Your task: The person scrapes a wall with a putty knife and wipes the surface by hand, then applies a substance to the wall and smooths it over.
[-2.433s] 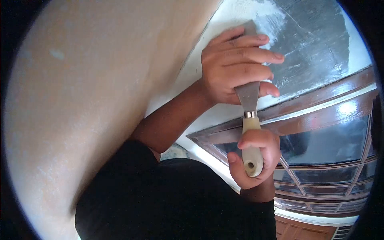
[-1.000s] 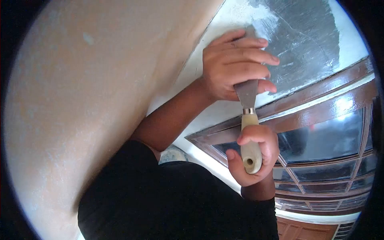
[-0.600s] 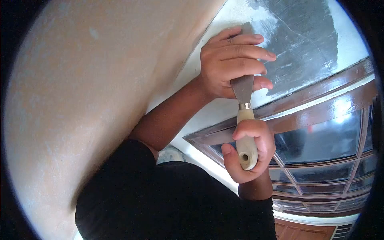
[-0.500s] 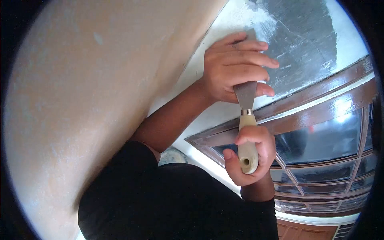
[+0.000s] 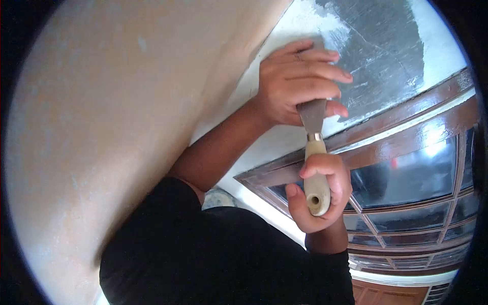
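A putty knife (image 5: 314, 147) with a pale handle and a metal blade (image 5: 312, 114) stands upright in the middle of the view. My right hand (image 5: 328, 190) is closed around its handle, the thumb lifted slightly off the near side. Over the blade lies my left hand (image 5: 300, 79), fingers stretched out and a little spread, with the thumb showing below the blade. The fingers hide much of the blade. Both hands are close to a white wall (image 5: 244, 142), beside a grey patch (image 5: 386, 46) with pale scrape marks.
A brown frame (image 5: 396, 122) and dark glass panes (image 5: 406, 173) run along the right, below the patch. A beige wall surface (image 5: 117, 127) fills the left, close to my left arm. A brown panelled surface (image 5: 386, 293) shows at the lower right.
The putty knife and my right hand have shifted slightly upward. My left hand stays over the blade, its fingertips raised a little. The grey patch sits slightly further left in view.
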`<state>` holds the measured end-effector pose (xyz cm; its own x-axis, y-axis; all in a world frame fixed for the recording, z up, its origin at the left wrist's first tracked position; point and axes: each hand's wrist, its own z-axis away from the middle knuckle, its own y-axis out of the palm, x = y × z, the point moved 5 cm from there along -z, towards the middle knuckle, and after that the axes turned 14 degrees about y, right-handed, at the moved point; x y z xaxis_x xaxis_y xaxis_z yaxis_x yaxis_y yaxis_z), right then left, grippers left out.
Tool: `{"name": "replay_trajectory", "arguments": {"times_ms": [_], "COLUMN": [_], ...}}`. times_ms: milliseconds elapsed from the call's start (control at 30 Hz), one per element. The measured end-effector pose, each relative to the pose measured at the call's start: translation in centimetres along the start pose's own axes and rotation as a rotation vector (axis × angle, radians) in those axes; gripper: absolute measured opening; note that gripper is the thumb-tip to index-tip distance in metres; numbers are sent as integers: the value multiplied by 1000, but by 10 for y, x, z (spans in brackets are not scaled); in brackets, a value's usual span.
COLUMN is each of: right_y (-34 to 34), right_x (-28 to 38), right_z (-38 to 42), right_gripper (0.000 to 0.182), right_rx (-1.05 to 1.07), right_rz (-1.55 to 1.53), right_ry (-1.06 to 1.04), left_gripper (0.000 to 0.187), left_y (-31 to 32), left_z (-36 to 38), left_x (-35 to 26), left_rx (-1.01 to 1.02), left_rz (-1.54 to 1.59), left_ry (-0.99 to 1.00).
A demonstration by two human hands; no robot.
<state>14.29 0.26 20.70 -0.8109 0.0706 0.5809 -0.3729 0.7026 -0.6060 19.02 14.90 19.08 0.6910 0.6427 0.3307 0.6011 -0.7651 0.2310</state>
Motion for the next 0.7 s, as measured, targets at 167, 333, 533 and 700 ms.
{"name": "replay_trajectory", "arguments": {"times_ms": [167,333,533,700], "right_y": [-1,-2,-6,-7], "right_x": [1,-1,-12,-7], "right_z": [1,27,31,23], "right_gripper": [28,29,29,31], "right_rx": [-1,-36,-37,-3], "right_rz": [33,81,107,104], "right_ry": [32,34,139,61], "left_gripper": [29,33,33,33], "left_y": [-1,11,14,10], "left_z": [-1,-2,1,-1], "left_x": [3,-10,-10,-5], "left_rx": [-3,19,43,69], "left_rz": [-10,63,55,57], "left_ry": [-1,21,3,5]}}
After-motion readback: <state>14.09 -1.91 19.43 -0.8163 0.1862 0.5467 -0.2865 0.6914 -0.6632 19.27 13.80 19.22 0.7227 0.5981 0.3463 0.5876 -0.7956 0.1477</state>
